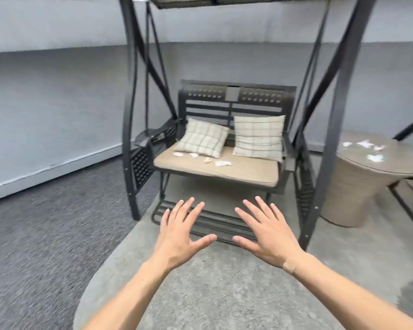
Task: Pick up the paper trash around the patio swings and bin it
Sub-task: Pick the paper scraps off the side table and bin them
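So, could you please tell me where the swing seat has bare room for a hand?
The seat cushion is bare along its front edge and front right corner, ahead of the right pillow. It is crowded front of the left pillow, where paper scraps lie. The side table also holds scraps.

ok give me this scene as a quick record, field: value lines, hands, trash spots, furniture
left hand: open, fingers spread, empty
right hand: open, fingers spread, empty
swing seat: tan cushion, two plaid pillows against the backrest
paper scraps on seat: several small white pieces in front of the pillows
side table: round, wicker-look, right of the swing
paper scraps on table: several white pieces
bin: not in view
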`<action>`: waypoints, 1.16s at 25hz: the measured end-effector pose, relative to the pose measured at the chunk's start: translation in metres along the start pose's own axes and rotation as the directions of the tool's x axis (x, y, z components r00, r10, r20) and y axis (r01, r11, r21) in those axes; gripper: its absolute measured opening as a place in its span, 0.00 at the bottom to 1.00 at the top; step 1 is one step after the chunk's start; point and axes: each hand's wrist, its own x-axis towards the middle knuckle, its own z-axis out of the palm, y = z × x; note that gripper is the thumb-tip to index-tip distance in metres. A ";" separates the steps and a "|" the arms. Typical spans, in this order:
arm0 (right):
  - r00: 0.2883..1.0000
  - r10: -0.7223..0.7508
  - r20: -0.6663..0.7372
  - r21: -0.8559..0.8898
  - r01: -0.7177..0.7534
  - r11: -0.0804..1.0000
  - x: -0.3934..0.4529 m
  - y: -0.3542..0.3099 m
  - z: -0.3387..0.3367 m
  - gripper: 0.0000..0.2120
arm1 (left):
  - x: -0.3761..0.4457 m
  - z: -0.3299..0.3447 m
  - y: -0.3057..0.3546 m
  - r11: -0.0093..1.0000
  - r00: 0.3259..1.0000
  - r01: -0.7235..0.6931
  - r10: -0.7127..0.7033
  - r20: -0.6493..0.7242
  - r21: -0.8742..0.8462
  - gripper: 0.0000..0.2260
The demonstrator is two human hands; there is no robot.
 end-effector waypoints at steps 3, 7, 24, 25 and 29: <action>0.988 0.155 -0.009 -0.062 -0.155 0.986 -0.032 0.097 -0.017 0.38 | 0.067 0.042 0.073 0.990 0.990 -0.133 0.135 0.046 -0.038 0.40; 0.931 0.361 -0.045 -0.081 -0.364 0.928 -0.077 0.202 -0.039 0.38 | 0.142 0.089 0.162 0.956 0.955 -0.280 0.286 0.081 -0.086 0.39; 0.680 0.731 -0.053 -0.089 -0.733 0.675 -0.085 0.436 -0.019 0.37 | 0.381 0.241 0.335 0.812 0.804 -0.550 0.578 0.139 -0.195 0.39; 0.670 0.741 -0.051 -0.090 -0.742 0.664 -0.077 0.449 -0.018 0.37 | 0.398 0.248 0.341 0.807 0.800 -0.555 0.584 0.139 -0.202 0.39; 0.618 0.784 -0.059 -0.101 -0.785 0.611 -0.037 0.503 -0.019 0.37 | 0.471 0.277 0.362 0.769 0.757 -0.587 0.632 0.167 -0.253 0.40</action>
